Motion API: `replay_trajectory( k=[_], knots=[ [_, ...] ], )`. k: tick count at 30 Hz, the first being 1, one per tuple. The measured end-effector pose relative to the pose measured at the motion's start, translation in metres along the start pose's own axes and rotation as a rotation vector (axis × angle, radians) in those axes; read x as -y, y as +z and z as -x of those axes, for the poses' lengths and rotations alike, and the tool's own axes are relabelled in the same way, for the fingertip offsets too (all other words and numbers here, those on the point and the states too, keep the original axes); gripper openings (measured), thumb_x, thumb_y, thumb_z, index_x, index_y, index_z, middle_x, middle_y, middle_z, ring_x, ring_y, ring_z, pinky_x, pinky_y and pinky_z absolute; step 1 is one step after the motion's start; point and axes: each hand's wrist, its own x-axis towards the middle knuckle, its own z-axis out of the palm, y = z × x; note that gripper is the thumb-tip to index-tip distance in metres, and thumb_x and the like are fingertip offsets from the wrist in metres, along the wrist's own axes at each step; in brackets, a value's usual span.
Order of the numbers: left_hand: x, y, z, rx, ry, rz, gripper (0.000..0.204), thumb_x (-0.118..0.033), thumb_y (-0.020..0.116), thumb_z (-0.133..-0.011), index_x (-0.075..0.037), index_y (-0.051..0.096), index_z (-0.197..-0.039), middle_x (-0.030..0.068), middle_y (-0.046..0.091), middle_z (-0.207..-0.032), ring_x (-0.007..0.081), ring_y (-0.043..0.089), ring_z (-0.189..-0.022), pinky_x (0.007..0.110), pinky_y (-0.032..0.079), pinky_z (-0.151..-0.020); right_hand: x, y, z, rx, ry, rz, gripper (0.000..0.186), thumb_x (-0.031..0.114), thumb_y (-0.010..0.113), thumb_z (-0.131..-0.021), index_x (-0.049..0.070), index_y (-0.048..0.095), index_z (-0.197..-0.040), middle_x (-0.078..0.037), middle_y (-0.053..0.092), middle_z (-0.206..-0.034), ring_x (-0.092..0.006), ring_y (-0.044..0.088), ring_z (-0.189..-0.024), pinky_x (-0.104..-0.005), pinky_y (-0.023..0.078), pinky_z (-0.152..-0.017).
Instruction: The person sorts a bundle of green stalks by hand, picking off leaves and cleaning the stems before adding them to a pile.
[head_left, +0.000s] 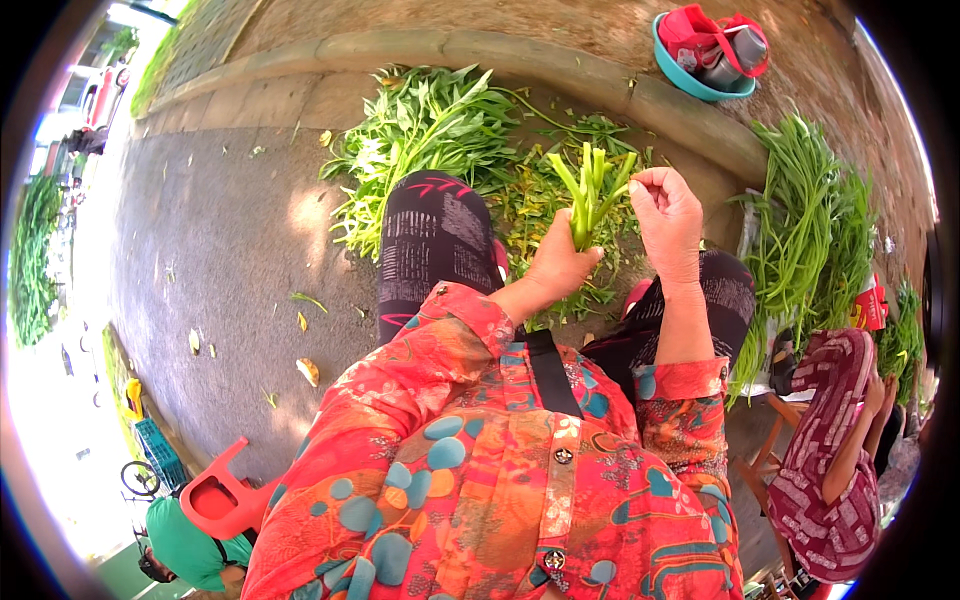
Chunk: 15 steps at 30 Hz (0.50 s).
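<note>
Between my knees, my left hand (pixel 562 262) is wrapped round a small bunch of leafy-green stems (pixel 590 200), their pale cut ends pointing up and away from me. At the bunch's right side, my right hand (pixel 668 215) pinches thumb and forefinger together at one outer stem; the fingers hide its tip. Just beyond my left knee lies a big heap of leafy greens (pixel 440 125) on the ground. Yellow and green leaf scraps (pixel 535 195) are strewn under and beyond my hands.
Long-stemmed greens (pixel 805 210) are piled to my right. Past a low kerb (pixel 450 48) sits a turquoise basin (pixel 700 90) with a red bag and a flask. A person in a maroon patterned garment (pixel 825 460) sits at the right. A red plastic chair (pixel 225 500) stands behind left.
</note>
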Motion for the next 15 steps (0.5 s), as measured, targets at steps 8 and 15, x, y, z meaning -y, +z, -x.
replay_trajectory(
  k=[8, 15],
  knots=[
    [-0.021, -0.022, 0.001, 0.110, -0.115, 0.318, 0.020, -0.007, 0.070, -0.082, -0.004, 0.059, -0.098, -0.0011, 0.060, -0.087, 0.0069, 0.055, -0.078, 0.023, 0.047, -0.072, -0.009, -0.017, -0.004, -0.012, 0.173, -0.248, 0.014, 0.006, 0.059, -0.089, 0.000, 0.063, -0.101, 0.000, 0.061, -0.086, -0.0066, 0.055, -0.076, -0.0213, 0.046, -0.072],
    [-0.015, -0.022, -0.002, 0.100, -0.075, 0.276, 0.016, -0.006, 0.067, -0.084, -0.005, 0.055, -0.094, -0.0028, 0.055, -0.081, 0.0065, 0.051, -0.072, 0.023, 0.044, -0.066, -0.002, -0.016, -0.003, 0.031, 0.061, 0.022, 0.016, 0.002, 0.058, -0.088, 0.000, 0.066, -0.101, -0.004, 0.065, -0.087, -0.0090, 0.059, -0.076, -0.0241, 0.049, -0.068]
  ],
)
